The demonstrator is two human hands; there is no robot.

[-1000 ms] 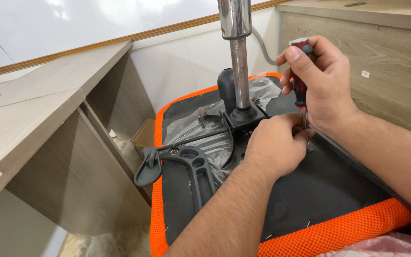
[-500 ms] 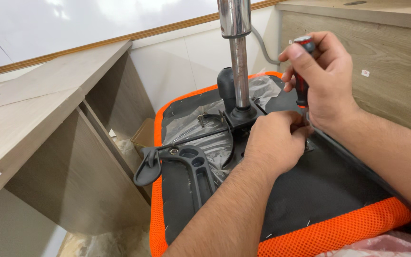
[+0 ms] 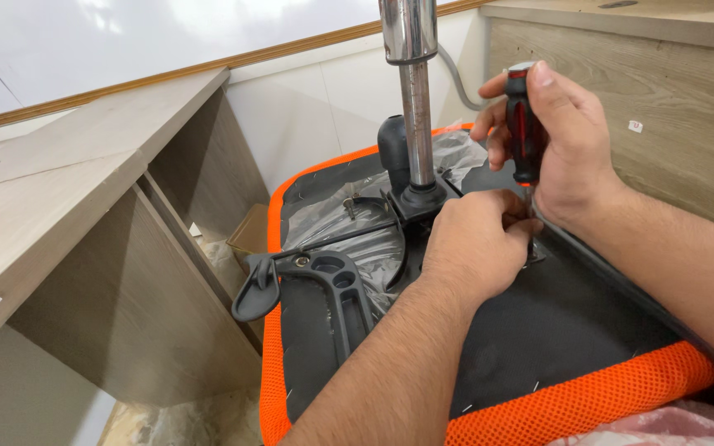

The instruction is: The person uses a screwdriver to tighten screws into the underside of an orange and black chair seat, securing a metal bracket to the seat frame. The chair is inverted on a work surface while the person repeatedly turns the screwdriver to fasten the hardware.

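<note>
An upturned office chair seat point(image 3: 555, 330) lies in front of me, black underneath with an orange mesh rim. A chrome gas cylinder point(image 3: 411, 91) rises from its black mechanism plate. My right hand point(image 3: 564, 140) grips a screwdriver point(image 3: 522, 124) with a dark red and black handle, held upright, tip down at the plate. My left hand point(image 3: 477, 244) rests closed on the seat underside at the screwdriver's tip, fingers pinched around the shaft or a screw there. A dark grey armrest bracket point(image 3: 332, 285) lies to the left on the seat.
Clear plastic wrap point(image 3: 357, 239) covers part of the mechanism. A pale wooden desk point(image 3: 68, 190) stands at the left, another wooden panel point(image 3: 671, 107) at the right. A small cardboard box point(image 3: 251, 231) and crumpled plastic sit on the floor between desk and seat.
My right hand has shifted slightly on the screwdriver handle, as if turning it. My left hand stays at the tip. The seat has not moved.
</note>
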